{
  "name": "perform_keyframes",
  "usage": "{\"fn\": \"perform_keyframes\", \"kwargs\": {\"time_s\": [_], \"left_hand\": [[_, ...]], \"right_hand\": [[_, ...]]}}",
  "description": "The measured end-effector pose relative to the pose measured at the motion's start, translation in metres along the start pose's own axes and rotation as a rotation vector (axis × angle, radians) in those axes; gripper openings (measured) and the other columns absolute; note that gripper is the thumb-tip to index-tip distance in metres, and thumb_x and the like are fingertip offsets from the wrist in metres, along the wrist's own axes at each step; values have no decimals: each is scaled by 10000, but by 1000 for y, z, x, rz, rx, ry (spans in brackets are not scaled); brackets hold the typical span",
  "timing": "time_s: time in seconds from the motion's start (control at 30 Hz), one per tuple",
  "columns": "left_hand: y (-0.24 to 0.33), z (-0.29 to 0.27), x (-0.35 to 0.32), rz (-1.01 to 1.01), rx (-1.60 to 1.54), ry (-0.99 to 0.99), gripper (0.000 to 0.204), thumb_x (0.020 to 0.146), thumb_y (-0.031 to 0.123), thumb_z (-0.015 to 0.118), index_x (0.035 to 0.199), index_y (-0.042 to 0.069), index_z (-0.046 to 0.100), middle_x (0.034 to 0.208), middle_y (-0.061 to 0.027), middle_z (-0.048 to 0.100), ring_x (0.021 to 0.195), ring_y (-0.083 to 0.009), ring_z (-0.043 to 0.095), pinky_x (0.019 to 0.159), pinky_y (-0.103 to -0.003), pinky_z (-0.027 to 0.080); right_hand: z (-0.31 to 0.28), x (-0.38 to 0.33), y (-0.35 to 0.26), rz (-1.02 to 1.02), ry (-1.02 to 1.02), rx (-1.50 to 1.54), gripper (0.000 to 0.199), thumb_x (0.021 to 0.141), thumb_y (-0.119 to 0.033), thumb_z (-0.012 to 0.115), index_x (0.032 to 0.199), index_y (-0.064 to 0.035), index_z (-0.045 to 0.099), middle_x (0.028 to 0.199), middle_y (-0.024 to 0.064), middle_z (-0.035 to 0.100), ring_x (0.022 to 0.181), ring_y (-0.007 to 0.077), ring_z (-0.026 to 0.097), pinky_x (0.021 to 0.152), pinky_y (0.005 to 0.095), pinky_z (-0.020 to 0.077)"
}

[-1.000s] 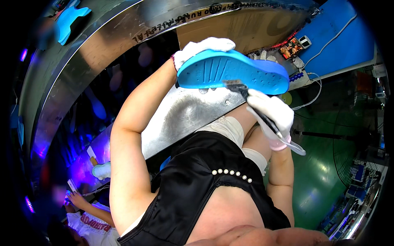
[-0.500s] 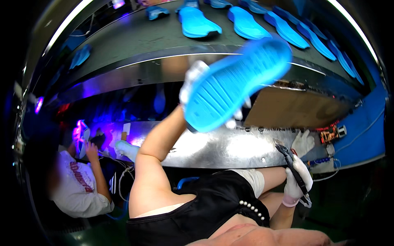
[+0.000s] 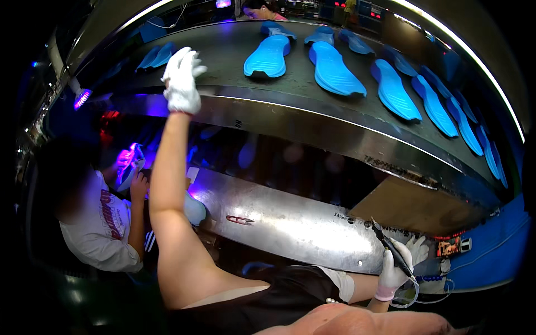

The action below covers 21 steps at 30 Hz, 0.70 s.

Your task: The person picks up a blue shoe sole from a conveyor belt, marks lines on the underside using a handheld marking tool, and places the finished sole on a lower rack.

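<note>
My left hand (image 3: 182, 81), in a white glove, reaches over the left part of a dark belt (image 3: 223, 50). Its fingers are stretched upward and nothing shows in them. Two blue shoe soles (image 3: 156, 57) lie on the belt just left of it; a larger blue sole (image 3: 268, 57) lies to its right. Low at the right, my right hand (image 3: 396, 269), also gloved, is closed round a black pen-shaped tool (image 3: 393, 249) with a thin pointed tip and a pale cord. The tip points up and left, over the metal bench (image 3: 301, 237).
More blue soles (image 3: 396, 89) line the belt's right side. Red thread snips (image 3: 240, 220) lie on the bench. A loose white glove (image 3: 417, 249), a small box (image 3: 449, 247) and a brown board (image 3: 410, 206) are at right. At left, a co-worker (image 3: 100, 229) holds a sole near a purple lamp (image 3: 82, 99).
My left hand has let go of the large blue sole it held up and has moved left over the belt. My right hand still grips the pen-shaped tool. The view has shifted.
</note>
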<state>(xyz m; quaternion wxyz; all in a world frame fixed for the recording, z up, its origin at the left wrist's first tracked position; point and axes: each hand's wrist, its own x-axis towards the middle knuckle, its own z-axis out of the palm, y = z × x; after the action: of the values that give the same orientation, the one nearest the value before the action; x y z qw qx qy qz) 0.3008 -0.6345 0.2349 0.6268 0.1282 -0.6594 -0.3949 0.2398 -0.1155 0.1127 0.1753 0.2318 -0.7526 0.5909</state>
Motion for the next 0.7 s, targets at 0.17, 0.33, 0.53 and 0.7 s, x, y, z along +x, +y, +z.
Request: {"fn": "perform_keyframes", "kwargs": {"time_s": [0.17, 0.33, 0.53, 0.7], "left_hand": [[-106, -134, 119, -392, 1160, 238, 448, 822, 375, 563, 1197, 131, 567, 1092, -181, 611, 1033, -321, 583, 905, -395, 449], [-137, -123, 129, 102, 1765, -11, 497, 759, 72, 599, 1249, 97, 515, 1139, -192, 556, 1046, -366, 549, 918, -441, 428], [-149, -130, 166, -526, 1458, -173, 376, 909, 238, 390, 1169, 31, 566, 1273, -190, 509, 1184, -356, 489, 936, -422, 439], [-101, -115, 147, -293, 1440, -94, 253, 776, 148, 645, 1001, 32, 628, 1092, -199, 603, 1054, -332, 577, 892, -392, 471]], "right_hand": [[30, 12, 7, 35, -43, 46, 258, 669, 116, 587, 924, 76, 590, 904, 158, 636, 832, 229, 625, 785, 304, 496], [52, 19, 6, 102, 18, -48, 243, 699, 98, 591, 940, 68, 586, 942, 149, 629, 848, 211, 614, 777, 296, 497], [69, 18, 10, 172, 14, -46, 253, 693, 90, 567, 945, 66, 583, 916, 129, 606, 820, 192, 597, 752, 283, 495], [72, 20, 7, 173, 37, 57, 255, 714, 90, 539, 964, 62, 578, 946, 126, 595, 811, 174, 579, 721, 264, 488]]}}
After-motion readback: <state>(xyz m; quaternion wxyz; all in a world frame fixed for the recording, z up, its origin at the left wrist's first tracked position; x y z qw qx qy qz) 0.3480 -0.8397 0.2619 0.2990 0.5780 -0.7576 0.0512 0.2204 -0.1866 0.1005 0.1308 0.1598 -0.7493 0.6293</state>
